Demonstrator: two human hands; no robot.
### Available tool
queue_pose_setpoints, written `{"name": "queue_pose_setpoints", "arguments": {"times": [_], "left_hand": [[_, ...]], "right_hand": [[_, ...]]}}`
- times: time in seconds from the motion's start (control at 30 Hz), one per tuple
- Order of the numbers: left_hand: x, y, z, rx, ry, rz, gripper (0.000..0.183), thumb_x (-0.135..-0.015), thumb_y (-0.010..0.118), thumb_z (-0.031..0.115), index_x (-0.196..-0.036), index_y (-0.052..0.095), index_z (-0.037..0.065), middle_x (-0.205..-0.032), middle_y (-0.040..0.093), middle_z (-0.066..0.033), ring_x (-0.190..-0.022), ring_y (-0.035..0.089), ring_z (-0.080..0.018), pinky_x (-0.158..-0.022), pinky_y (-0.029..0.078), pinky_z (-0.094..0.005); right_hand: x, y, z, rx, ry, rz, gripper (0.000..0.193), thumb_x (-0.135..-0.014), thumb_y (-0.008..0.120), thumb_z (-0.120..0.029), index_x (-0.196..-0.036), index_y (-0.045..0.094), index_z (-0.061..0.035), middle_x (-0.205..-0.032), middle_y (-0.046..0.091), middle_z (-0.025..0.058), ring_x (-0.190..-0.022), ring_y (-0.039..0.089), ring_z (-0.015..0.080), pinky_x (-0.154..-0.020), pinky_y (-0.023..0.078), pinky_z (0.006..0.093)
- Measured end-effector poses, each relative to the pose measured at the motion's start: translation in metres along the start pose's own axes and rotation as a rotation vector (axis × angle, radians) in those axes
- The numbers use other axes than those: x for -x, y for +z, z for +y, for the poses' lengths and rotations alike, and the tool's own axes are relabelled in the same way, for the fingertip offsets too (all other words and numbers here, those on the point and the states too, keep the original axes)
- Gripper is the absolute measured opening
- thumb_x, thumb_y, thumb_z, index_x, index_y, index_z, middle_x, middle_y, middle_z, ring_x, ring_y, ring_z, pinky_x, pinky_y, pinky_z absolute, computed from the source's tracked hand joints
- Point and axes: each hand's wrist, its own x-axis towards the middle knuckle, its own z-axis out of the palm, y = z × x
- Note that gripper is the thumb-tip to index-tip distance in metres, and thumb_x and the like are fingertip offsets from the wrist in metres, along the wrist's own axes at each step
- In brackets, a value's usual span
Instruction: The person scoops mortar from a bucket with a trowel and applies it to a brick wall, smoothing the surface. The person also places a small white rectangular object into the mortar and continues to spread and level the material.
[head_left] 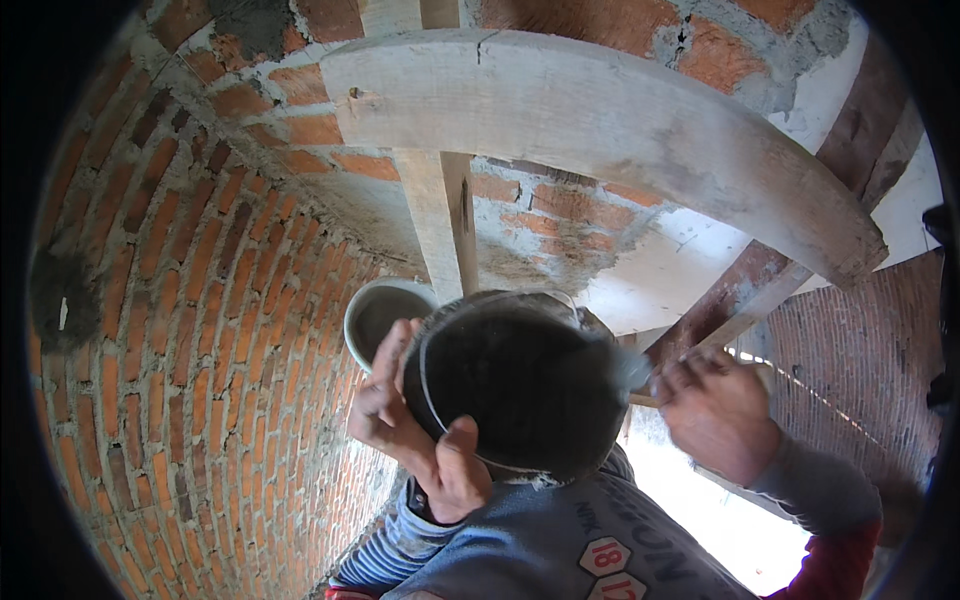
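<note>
A round bucket (pixel 592 318) with a thin wire handle (pixel 424 372) is tilted close in front of my body. Its inside is dark, and what it contains is hard to make out. My left hand (pixel 428 432) grips the bucket's left side, with the thumb at the near rim and the fingers along the outer wall. At the opposite side, my right hand (pixel 715 412) is closed around the handle of a trowel. The trowel's grey blade (pixel 628 366) reaches over the bucket's right rim and is smeared by motion.
A second, pale-rimmed bucket (pixel 350 328) stands behind my left hand. A curved wooden board (pixel 600 110) arches across the top, with an upright post (pixel 432 215) below it and a slanting beam (pixel 720 300) at right. A brick wall (pixel 200 330) curves along the left.
</note>
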Motion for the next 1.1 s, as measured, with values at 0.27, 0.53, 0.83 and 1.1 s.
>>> {"name": "queue_pose_setpoints", "arguments": {"times": [0.27, 0.53, 0.83, 1.1], "left_hand": [[0.002, -0.005, -0.006, 0.151, 0.015, 0.073, 0.063, -0.082, 0.054, 0.002, -0.138, 0.025, 0.008, -0.148, 0.04, -0.0354, -0.141, 0.042, -0.0436, -0.121, 0.03, -0.0536], [0.002, -0.046, -0.011, 0.051, -0.229, 0.281, 0.07, -0.074, 0.046, -0.001, -0.141, 0.029, 0.008, -0.141, 0.05, -0.0318, -0.141, 0.043, -0.0401, -0.122, 0.024, -0.0523], [-0.005, -0.093, -0.056, 0.323, -0.363, 0.375, 0.067, -0.078, 0.041, -0.005, -0.143, 0.036, 0.009, -0.144, 0.046, -0.0126, -0.143, 0.041, -0.0269, -0.117, 0.029, -0.0355], [-0.001, -0.093, -0.083, 0.252, -0.331, 0.368, 0.056, -0.084, 0.048, 0.001, -0.138, 0.04, 0.005, -0.141, 0.051, -0.0139, -0.135, 0.049, -0.0265, -0.106, 0.041, -0.036]], "right_hand": [[-0.004, 0.02, -0.022, -0.684, 0.161, -0.054, 0.031, -0.092, 0.064, -0.035, -0.103, 0.077, -0.0102, -0.096, 0.075, 0.0136, -0.084, 0.074, 0.0313, -0.073, 0.06, 0.0448], [-0.012, 0.012, -0.018, -0.729, 0.192, -0.024, 0.03, -0.087, 0.074, -0.036, -0.095, 0.072, -0.0065, -0.072, 0.069, 0.0129, -0.063, 0.07, 0.0326, -0.062, 0.057, 0.0416], [-0.066, -0.135, -0.003, -0.412, -0.02, 0.51, 0.026, -0.079, 0.084, -0.02, -0.083, 0.064, -0.0043, -0.081, 0.058, 0.0109, -0.07, 0.064, 0.0302, -0.06, 0.051, 0.0393], [-0.08, -0.281, -0.047, -0.378, -0.268, 0.637, 0.028, -0.077, 0.087, -0.032, -0.083, 0.072, -0.0081, -0.077, 0.071, 0.0098, -0.061, 0.066, 0.0225, -0.057, 0.05, 0.0356]]}}
